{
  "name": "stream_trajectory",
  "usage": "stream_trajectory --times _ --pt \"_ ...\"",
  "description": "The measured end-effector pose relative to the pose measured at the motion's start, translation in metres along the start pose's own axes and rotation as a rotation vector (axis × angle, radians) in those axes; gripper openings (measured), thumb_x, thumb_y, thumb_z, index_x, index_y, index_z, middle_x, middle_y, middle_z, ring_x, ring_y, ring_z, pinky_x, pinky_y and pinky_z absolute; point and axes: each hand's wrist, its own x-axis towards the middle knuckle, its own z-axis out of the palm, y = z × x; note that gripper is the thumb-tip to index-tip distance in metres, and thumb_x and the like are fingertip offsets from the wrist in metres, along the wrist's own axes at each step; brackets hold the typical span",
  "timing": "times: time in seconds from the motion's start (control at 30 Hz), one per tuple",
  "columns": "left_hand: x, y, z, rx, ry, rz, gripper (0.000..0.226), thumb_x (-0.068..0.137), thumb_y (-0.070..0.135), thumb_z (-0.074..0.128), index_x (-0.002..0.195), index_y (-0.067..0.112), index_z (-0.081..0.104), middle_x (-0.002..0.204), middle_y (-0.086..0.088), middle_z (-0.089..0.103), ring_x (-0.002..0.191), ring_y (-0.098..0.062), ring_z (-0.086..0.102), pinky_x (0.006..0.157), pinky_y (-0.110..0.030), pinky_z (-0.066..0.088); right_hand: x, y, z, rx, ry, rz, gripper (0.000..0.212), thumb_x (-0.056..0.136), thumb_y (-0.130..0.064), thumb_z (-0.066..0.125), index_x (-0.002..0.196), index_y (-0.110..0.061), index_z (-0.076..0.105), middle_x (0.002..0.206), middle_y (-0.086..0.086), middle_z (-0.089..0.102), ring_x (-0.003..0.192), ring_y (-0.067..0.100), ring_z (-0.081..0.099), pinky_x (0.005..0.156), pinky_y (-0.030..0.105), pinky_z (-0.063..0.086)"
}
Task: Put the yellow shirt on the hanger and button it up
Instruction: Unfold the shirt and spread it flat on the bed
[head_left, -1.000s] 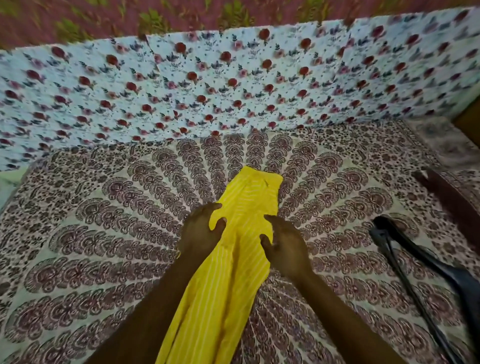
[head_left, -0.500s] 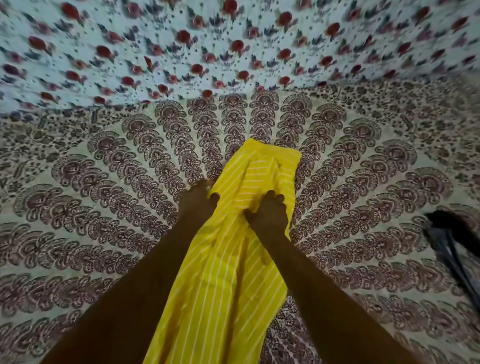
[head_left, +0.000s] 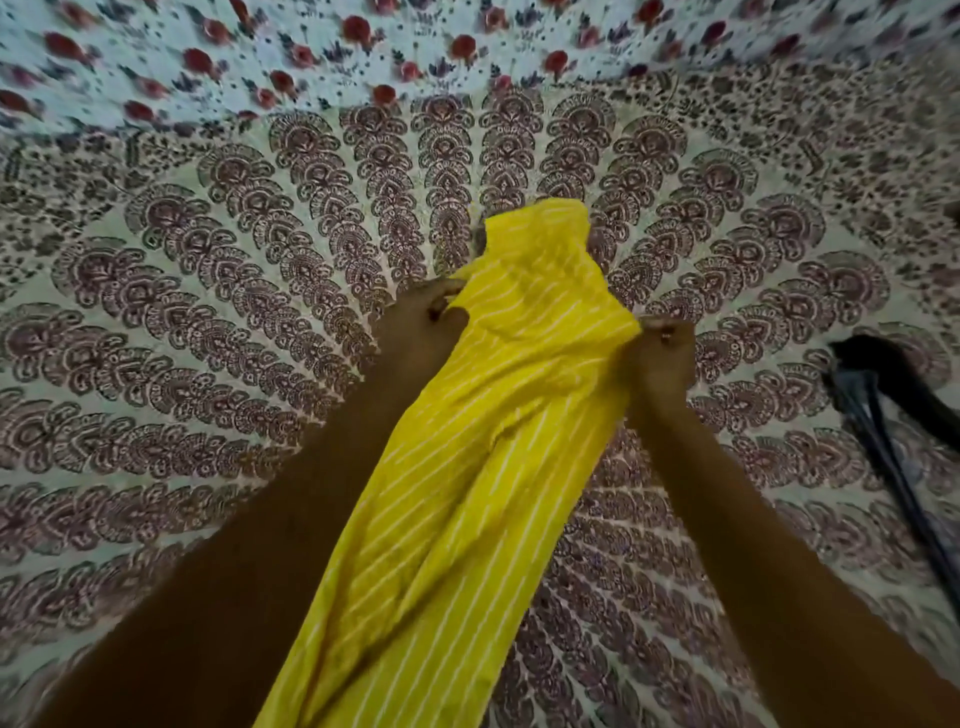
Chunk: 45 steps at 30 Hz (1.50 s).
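Here the left hand (head_left: 426, 325) pinches one edge of the yellow shirt with thin white stripes (head_left: 483, 441), thumb and fingers closed on the cloth at centre frame, while the right hand (head_left: 662, 353) grips the opposite edge with its fingers curled round a fold. The two hands are apart, drawing the fabric out between them.

The shirt runs as a long, bunched band from the lower centre of the frame up to just above the middle, its far end lying on the bed sheet printed with maroon feather motifs (head_left: 208, 312). It is creased and folded along its length; neither collar, buttons nor sleeves can be told apart, so which part is being held is unclear. The cloth looks light and limp.

The black hanger (head_left: 872, 395) lies on the sheet at the right edge of the frame, well apart from the shirt and blurred. Beyond, across the top of the frame, hangs a white cloth with red flowers (head_left: 311, 47).

The risk, as I judge it, is opening the garment at the wrong edge: with the shirt so twisted, a pull could tangle it further or turn a layer inside out. A light pinch could also let the limp cloth slip free.
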Motion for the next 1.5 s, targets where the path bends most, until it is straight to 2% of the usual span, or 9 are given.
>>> stream_trajectory --times 0.2,0.37,0.5,0.63,0.87,1.0,1.13,1.33,1.5 --pt "-0.036 0.02 0.023 0.069 -0.199 0.053 0.05 0.071 0.024 0.057 0.117 0.006 0.062 0.102 -0.021 0.066 0.092 -0.029 0.062 0.078 -0.022 0.041 -0.009 0.001 -0.031 -0.27 -0.132 -0.331 0.047 0.089 -0.045 0.054 0.12 -0.01 0.049 0.091 0.003 0.058 0.083 0.018 0.053 0.065 0.027 0.032" --pt "-0.054 0.017 0.029 0.016 -0.725 0.049 0.044 0.083 0.006 0.065 0.126 0.008 0.054 0.116 -0.009 0.063 0.102 -0.006 0.058 0.084 -0.006 0.04 0.013 0.015 -0.063 -0.364 0.092 -0.325 0.046 0.081 -0.035 0.037 0.105 -0.005 0.063 0.102 0.021 0.065 0.092 0.034 0.059 0.06 0.024 0.022" --pt "-0.018 -0.004 0.024 -0.19 -0.303 -0.03 0.036 0.075 0.004 0.048 0.107 0.012 0.062 0.073 0.006 0.068 0.06 0.002 0.058 0.061 -0.016 0.047 0.028 0.024 -0.068 -0.373 0.188 -0.151 0.029 0.092 -0.009 0.04 0.115 0.001 0.054 0.111 0.026 0.06 0.102 0.037 0.056 0.074 0.035 0.029" --pt "0.025 -0.033 0.022 0.26 0.005 -0.051 0.029 0.081 0.003 0.048 0.1 0.009 0.069 0.102 -0.015 0.07 0.093 -0.028 0.065 0.083 -0.03 0.047 0.038 0.034 -0.061 -0.327 0.23 -0.001 0.03 0.09 -0.003 0.037 0.117 0.005 0.048 0.116 0.026 0.058 0.108 0.036 0.053 0.08 0.034 0.029" --pt "0.064 -0.044 0.045 0.37 -0.14 -0.156 0.035 0.074 0.025 0.074 0.102 0.006 0.065 0.109 -0.014 0.066 0.105 -0.024 0.059 0.09 -0.031 0.043 0.04 0.057 -0.05 -0.389 -0.013 -0.07 0.061 0.075 -0.045 0.046 0.119 -0.004 0.056 0.118 0.021 0.061 0.111 0.037 0.055 0.089 0.039 0.041" --pt "0.055 -0.026 0.045 0.162 -0.202 -0.163 0.017 0.069 0.021 0.073 0.065 0.014 0.058 0.062 0.006 0.057 0.056 0.007 0.048 0.054 -0.016 0.034 0.033 0.052 -0.056 -0.388 0.01 -0.099 0.06 0.077 -0.043 0.041 0.12 -0.004 0.056 0.117 0.021 0.061 0.109 0.037 0.056 0.085 0.038 0.041" --pt "0.033 0.005 0.021 -0.01 -0.183 -0.157 0.03 0.083 0.007 0.058 0.063 0.02 0.04 0.061 0.001 0.037 0.052 -0.006 0.034 0.042 -0.015 0.026 0.022 0.025 -0.068 -0.366 0.011 -0.161 0.046 0.09 -0.034 0.044 0.125 -0.004 0.051 0.118 0.024 0.059 0.109 0.04 0.054 0.082 0.04 0.042" --pt "-0.018 0.092 -0.056 -0.125 -0.338 -0.231 0.02 0.081 0.0 0.064 0.081 0.02 0.06 0.061 0.009 0.067 0.053 0.001 0.061 0.051 -0.017 0.05 -0.02 -0.057 -0.111 -0.161 -0.23 -0.319 0.048 0.083 -0.042 0.045 0.113 -0.007 0.058 0.098 0.018 0.066 0.091 0.027 0.06 0.076 0.033 0.045" --pt "-0.094 0.177 -0.137 -0.097 -0.296 -0.317 0.026 0.078 0.022 0.072 0.091 0.001 0.067 0.085 -0.009 0.071 0.079 -0.025 0.067 0.081 -0.039 0.054 -0.085 -0.141 -0.166 -0.014 -0.401 -0.485 0.034 0.083 -0.041 0.057 0.084 -0.008 0.065 0.068 0.01 0.061 0.067 0.023 0.056 0.061 0.031 0.039"
